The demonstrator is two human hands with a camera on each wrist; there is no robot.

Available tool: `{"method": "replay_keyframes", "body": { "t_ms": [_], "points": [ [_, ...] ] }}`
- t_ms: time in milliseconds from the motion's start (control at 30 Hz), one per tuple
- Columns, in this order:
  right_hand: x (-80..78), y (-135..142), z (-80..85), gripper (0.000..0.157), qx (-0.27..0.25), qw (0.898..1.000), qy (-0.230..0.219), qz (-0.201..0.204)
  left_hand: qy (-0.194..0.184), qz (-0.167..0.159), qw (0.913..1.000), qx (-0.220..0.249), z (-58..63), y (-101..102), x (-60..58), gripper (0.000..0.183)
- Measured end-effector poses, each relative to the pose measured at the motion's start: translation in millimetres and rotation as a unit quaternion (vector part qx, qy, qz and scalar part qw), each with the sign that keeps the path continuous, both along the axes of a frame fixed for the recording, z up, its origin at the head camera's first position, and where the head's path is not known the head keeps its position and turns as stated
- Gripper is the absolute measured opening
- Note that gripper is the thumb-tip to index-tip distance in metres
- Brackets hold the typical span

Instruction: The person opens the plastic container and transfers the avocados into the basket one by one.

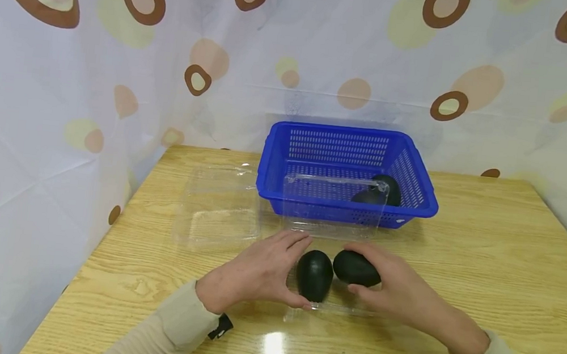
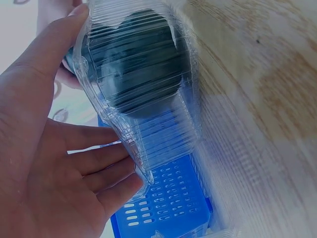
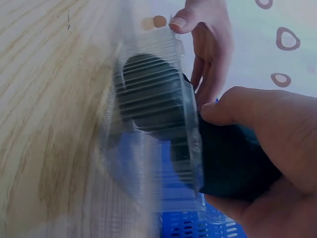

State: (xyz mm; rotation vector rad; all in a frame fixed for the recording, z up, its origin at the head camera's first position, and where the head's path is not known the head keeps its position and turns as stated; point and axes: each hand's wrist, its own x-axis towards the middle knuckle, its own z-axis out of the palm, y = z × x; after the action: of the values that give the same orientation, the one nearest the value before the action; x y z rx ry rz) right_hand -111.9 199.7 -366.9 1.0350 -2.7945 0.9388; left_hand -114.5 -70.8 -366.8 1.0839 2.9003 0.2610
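Note:
A clear plastic clamshell box (image 1: 342, 309) lies on the table, its raised lid (image 1: 327, 227) toward the basket. One dark green avocado (image 1: 314, 276) sits in the left part of the box and shows through the ribbed wall in the left wrist view. My left hand (image 1: 264, 269) holds the box's left end, thumb at the front rim and fingers along the side and back. Between the thumb and fingers of my right hand (image 1: 398, 285) is a second avocado (image 1: 355, 268), tilted beside the first. The right wrist view has this avocado (image 3: 235, 163) partly below the box rim.
Behind the box stands a blue perforated basket (image 1: 344, 211) with dark avocados (image 1: 389, 188) in its right side. Another clear plastic box (image 1: 221, 211) lies open to the left on the wooden table (image 1: 485, 265). A patterned curtain (image 1: 326, 50) hangs behind and at the sides.

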Motion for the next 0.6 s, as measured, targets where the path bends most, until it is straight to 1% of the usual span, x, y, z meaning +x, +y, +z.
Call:
{"method": "replay_keyframes", "body": {
  "t_ms": [100, 500, 600],
  "points": [
    [1.2, 5, 3.5, 0.056, -0.005, 1.0, 0.009, -0.005, 0.001, 0.002, 1.0, -0.003, 0.4, 0, 0.5, 0.115],
    [3.7, 30, 18.4, 0.06, -0.005, 0.995, 0.085, -0.043, -0.003, 0.004, 1.0, 0.005, -0.5, 0, 0.7, 0.113],
    [2.9, 36, 21.7, 0.061, -0.005, 0.995, 0.087, -0.049, -0.002, 0.004, 1.0, 0.004, -0.5, 0, 0.7, 0.112]
  ]
}}
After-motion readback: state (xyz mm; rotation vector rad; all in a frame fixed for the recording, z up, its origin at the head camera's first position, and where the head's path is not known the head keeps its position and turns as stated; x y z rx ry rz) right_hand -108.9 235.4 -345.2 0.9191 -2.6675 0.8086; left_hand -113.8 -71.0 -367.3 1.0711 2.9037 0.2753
